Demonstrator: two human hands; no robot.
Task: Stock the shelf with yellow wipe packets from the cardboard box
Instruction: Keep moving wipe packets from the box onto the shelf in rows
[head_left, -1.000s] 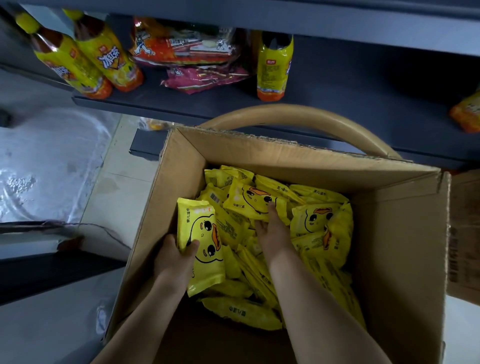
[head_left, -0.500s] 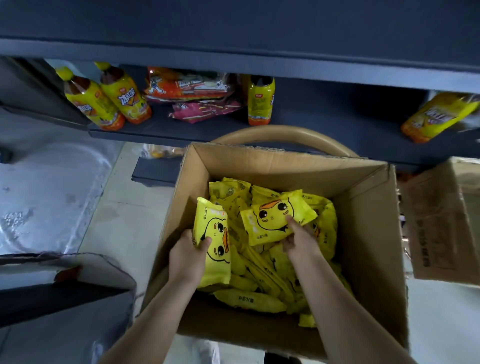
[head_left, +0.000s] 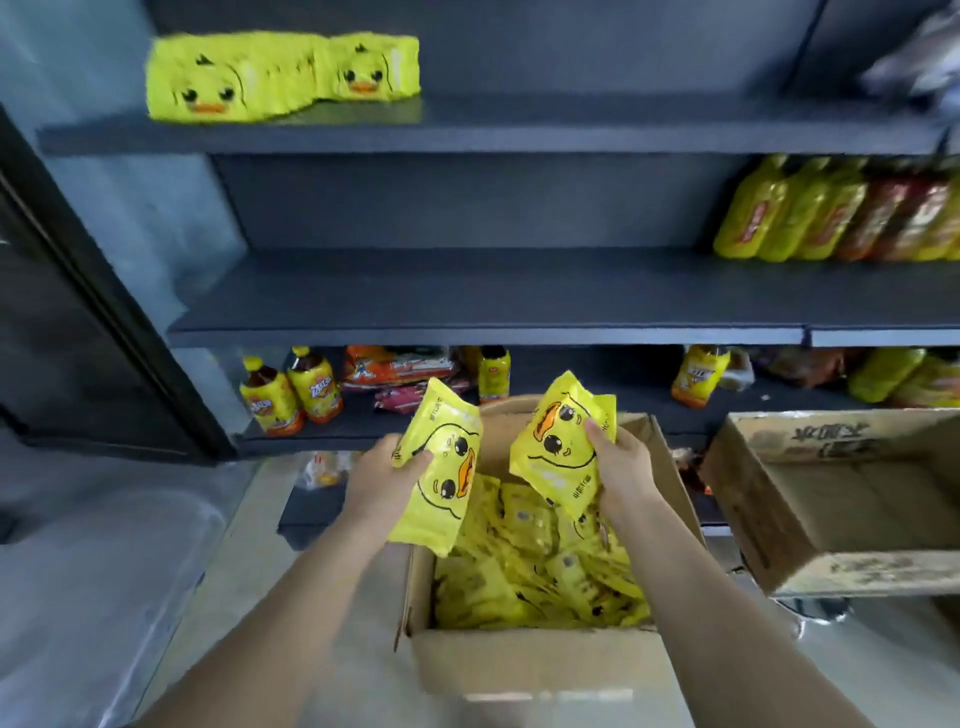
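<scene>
1. Two flat yellow plastic wipe packets with a duck face are held above the open brown cardboard box (head_left: 524, 670), centre of frame
2. Left hand (head_left: 382, 480) clasps the left packet (head_left: 439, 467), thumb across its front, fingers behind; packet tilted, long side near upright
3. Right hand (head_left: 621, 467) pinches the right packet (head_left: 563, 441) at its right edge, thumb on the front; packet tilted, duck face sideways
4. Loose pile of yellow packets (head_left: 530, 566) fills the box below both hands
5. Row of same duck-face packets (head_left: 280, 78) stands on the dark grey top shelf (head_left: 571, 130), upper left of frame
6. Middle shelf: yellow-labelled drink bottles (head_left: 810, 213) at right edge, blurred
7. Lowest shelf: tea bottles (head_left: 291, 392) and orange snack bags (head_left: 400, 366) behind the hands
8. Second brown cardboard box (head_left: 831, 499), open, at lower right
</scene>
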